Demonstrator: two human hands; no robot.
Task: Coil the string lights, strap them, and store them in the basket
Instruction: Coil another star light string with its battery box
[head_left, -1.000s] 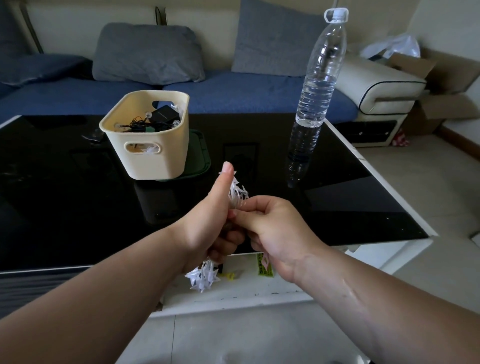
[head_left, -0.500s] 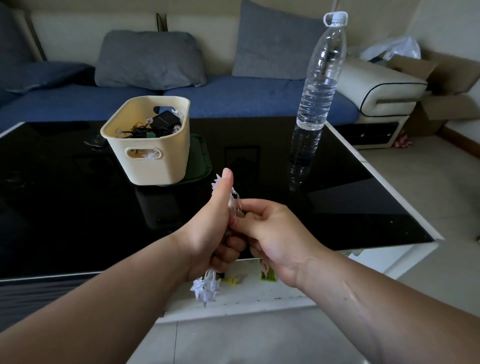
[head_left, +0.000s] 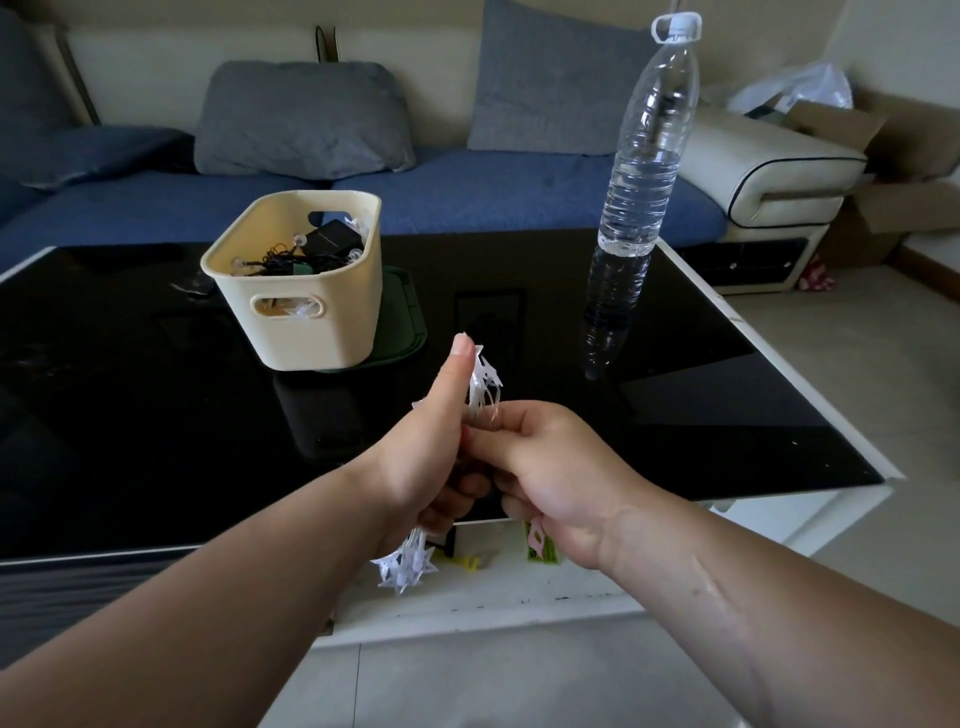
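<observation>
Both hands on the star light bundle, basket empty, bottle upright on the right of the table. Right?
Wrong on the basket: the head view shows it holding a black adapter and dark cord. The left hand and right hand do grip the star lights; the bottle stands upright.

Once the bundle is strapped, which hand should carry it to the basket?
Left, probably. The left hand grips the whole bundle of white star-shaped string lights, and the cream plastic basket stands further left; the right hand only pinches the wires.

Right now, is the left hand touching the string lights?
Touching. Head view: the left hand grips the string lights, which stick out above and below the fist.
</observation>
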